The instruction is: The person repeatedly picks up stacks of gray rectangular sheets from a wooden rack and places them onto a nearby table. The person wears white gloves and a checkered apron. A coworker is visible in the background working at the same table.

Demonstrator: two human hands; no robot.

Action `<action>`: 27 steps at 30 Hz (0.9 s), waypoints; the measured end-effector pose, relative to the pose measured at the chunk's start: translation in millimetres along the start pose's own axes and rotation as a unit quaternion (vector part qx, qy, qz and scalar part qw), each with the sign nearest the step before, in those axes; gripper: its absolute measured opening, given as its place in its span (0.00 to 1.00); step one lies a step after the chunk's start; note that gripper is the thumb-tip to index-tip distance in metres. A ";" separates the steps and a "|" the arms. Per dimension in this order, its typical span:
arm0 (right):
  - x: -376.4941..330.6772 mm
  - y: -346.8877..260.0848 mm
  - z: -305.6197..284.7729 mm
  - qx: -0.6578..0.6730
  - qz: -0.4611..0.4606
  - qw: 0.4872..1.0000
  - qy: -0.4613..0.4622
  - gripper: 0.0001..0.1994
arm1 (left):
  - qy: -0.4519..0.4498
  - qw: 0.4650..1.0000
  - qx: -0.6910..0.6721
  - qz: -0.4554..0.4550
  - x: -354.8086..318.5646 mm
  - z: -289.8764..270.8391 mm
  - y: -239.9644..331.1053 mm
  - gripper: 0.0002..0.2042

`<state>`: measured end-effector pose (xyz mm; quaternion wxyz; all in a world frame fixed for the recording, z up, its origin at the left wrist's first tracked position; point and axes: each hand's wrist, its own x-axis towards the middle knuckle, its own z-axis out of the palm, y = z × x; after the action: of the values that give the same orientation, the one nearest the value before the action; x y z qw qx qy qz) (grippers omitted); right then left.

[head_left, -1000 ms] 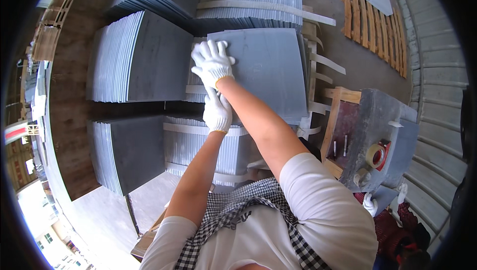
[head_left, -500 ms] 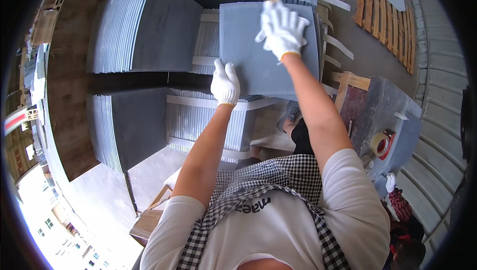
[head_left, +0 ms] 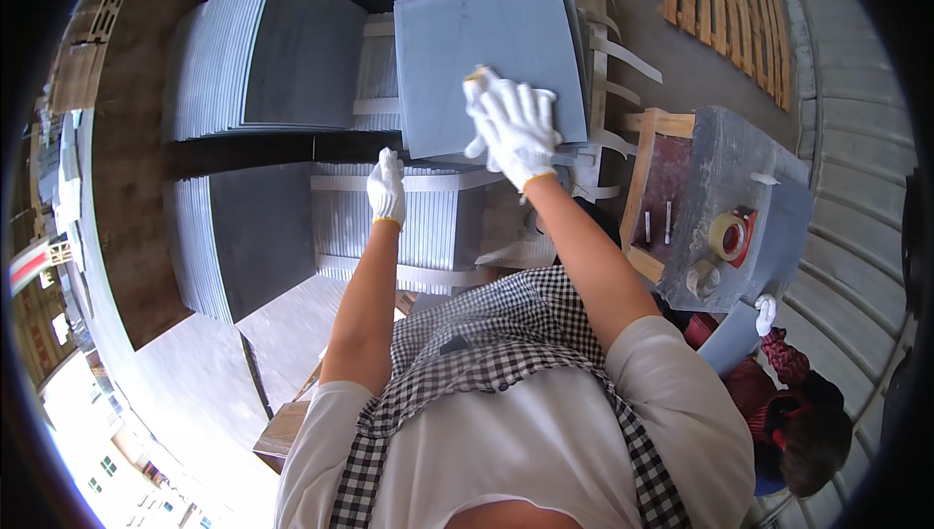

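A square grey slab (head_left: 467, 28) lies on top of a stack near the upper middle. My right hand (head_left: 516, 135), in a white knit glove, is laid on its lower right part with fingers spread. Under those fingers is a bunched white knit cloth (head_left: 478, 83) with a yellowish edge, possibly a folded glove. My left hand (head_left: 386, 188), gloved too, is held just beside the slab's near left corner. It is seen edge-on, holds nothing, and seems a little apart from the slab.
Tight rows of grey slabs (head_left: 268, 247) stand on edge to the left, with white strapping (head_left: 409, 182) around some. At right, a work block (head_left: 715, 208) carries a tape roll (head_left: 727, 237). A co-worker (head_left: 788, 402) is at lower right. A wooden pallet (head_left: 725, 23) lies beyond.
My right hand has slid toward me and the left over the slab, with the cloth under it. My left hand has drawn back from the slab's edge. The view has shifted slightly.
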<state>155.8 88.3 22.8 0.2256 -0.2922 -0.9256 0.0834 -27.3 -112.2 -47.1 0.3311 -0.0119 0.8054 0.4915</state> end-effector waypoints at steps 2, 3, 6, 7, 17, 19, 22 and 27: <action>-16.2 34.7 -8.2 -0.009 0.073 0.997 -0.007 0.14 | 0.021 0.999 0.033 -0.001 -17.3 -30.0 -1.1 0.31; -18.4 43.2 -16.6 -0.031 0.113 0.992 -0.036 0.15 | 0.067 0.991 0.095 0.059 -28.6 -48.4 2.1 0.28; -36.5 63.8 -5.8 -0.138 0.168 0.976 0.010 0.17 | 0.161 0.942 0.206 0.210 -62.6 -109.9 29.7 0.20; -43.2 70.0 0.3 -0.051 0.226 0.973 0.019 0.17 | 0.232 0.893 0.276 0.270 -64.7 -134.5 33.3 0.19; -86.0 89.5 -3.4 0.008 0.367 0.929 -0.039 0.27 | 0.434 0.677 0.569 0.172 -74.8 -289.1 31.9 0.28; -90.8 89.7 -3.9 0.049 0.393 0.916 -0.065 0.26 | 0.427 0.687 0.564 0.168 -73.4 -291.4 33.3 0.28; -97.4 92.7 -5.0 0.040 0.384 0.912 -0.138 0.27 | 0.457 0.680 0.550 0.162 -73.2 -298.7 39.9 0.29; -113.0 108.2 2.6 -0.050 0.387 0.909 -0.146 0.24 | 0.433 0.682 0.576 0.127 -63.5 -300.0 51.0 0.25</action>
<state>291.2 111.2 -52.2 0.0227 -0.6225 -0.7659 0.1595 -151.8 -345.2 116.8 -0.1786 0.0724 0.9770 -0.0917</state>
